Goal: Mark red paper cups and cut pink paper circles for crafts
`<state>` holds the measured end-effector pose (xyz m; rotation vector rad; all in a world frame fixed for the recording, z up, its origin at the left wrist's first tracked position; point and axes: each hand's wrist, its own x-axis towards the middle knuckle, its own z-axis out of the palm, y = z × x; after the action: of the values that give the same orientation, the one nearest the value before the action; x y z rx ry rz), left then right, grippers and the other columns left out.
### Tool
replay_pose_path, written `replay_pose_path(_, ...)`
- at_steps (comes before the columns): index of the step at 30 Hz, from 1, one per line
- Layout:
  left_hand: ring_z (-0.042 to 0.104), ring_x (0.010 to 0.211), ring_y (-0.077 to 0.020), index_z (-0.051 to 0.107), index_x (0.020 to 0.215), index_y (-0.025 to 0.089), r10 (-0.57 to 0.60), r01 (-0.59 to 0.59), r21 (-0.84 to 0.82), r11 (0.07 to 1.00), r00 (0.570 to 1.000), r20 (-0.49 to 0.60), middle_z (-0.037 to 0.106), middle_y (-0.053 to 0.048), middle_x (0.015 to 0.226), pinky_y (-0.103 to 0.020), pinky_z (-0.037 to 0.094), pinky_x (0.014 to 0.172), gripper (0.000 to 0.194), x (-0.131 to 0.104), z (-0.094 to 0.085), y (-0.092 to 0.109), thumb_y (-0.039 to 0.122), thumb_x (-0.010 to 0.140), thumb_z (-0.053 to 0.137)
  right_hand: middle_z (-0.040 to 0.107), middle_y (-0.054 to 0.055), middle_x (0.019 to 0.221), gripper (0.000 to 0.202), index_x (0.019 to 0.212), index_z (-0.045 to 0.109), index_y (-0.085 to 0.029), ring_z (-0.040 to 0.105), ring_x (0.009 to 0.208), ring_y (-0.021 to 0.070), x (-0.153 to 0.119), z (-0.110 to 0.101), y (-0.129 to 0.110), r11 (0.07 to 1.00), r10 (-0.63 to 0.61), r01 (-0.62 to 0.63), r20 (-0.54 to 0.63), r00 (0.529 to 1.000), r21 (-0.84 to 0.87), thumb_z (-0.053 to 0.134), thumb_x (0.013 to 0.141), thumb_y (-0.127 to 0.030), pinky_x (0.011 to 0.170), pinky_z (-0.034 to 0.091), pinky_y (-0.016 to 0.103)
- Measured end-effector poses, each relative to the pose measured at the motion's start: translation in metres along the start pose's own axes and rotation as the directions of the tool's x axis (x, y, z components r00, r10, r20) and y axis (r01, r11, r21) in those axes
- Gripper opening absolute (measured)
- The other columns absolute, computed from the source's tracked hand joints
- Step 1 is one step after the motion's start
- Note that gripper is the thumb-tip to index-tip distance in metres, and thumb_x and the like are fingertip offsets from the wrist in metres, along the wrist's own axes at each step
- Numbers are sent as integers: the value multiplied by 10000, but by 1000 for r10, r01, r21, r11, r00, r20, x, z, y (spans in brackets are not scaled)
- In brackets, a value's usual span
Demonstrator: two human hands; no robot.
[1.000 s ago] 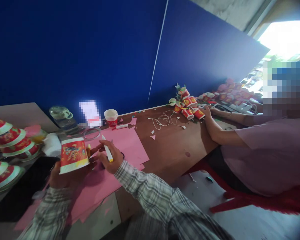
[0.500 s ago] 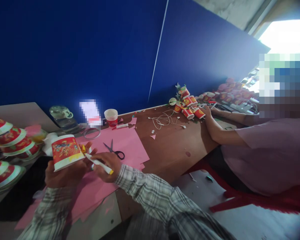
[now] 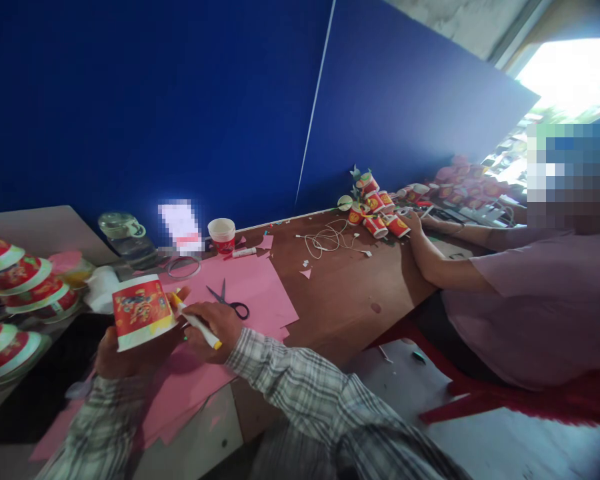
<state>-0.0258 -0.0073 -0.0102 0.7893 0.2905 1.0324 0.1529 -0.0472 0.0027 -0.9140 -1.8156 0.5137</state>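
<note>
My left hand (image 3: 130, 353) holds a red-and-white printed paper cup (image 3: 143, 307) from below, tilted on its side above the pink paper. Yellow colouring shows along the cup's lower right edge. In my right hand (image 3: 213, 330) is a white marker (image 3: 200, 325) with a yellow end, gripped between thumb and fingers. Its far end meets a yellow piece beside the cup, at my left fingertips; whether that is the cap fully on, I cannot tell. Black-handled scissors (image 3: 230, 303) lie open on the pink paper sheets (image 3: 265, 293) just beyond my right hand.
Stacked red paper cups (image 3: 25, 273) stand at the left near a clear jug (image 3: 125, 233). Behind the paper are another cup (image 3: 223, 237) and a white tube (image 3: 244, 253). White earphones (image 3: 325, 240) lie on the brown table (image 3: 340, 293). A co-worker (image 3: 525, 293) sits at the right beside small red cups (image 3: 375, 203).
The cup has shifted slightly right and down in my left hand. The marker's end and the yellow piece, apart before, now meet in line.
</note>
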Motion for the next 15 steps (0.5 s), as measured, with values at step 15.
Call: replay_pose_path(15, 386, 1114, -296, 425, 1212, 203, 45, -52, -101, 994, 997, -68, 540, -95, 1121, -517, 311, 878, 619, -10, -32, -6, 505, 672, 412, 594, 99, 1050, 437, 1241, 384, -202, 603, 907, 220, -1, 2, 1, 999, -29, 28, -66, 997, -18, 417, 810, -263, 809, 469, 329)
